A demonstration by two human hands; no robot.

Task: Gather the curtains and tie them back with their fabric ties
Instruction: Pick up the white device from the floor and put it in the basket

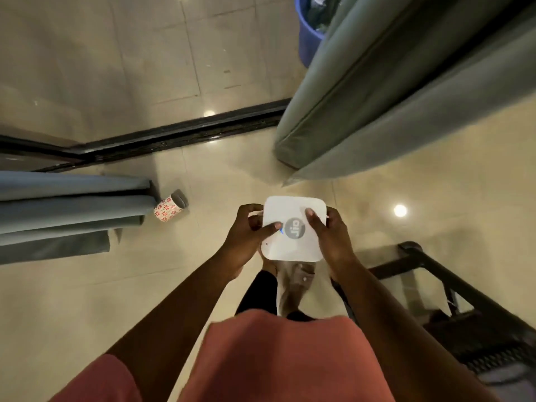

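Both hands grip a flat white box with rounded corners and a grey round logo: the left hand curls round its left edge with the thumb on top, the right hand clasps its right edge, thumb laid across the smooth lid. Neither hand touches a curtain. One heavy grey-green curtain hangs in thick folds ahead to the right; another, bluish curtain hangs at the left, beside a flowered paper cup lying on the glossy tiled floor.

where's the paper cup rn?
Head view, left of centre: the paper cup lies tipped on the floor beside the left curtain's hem, left of the hands' white box.
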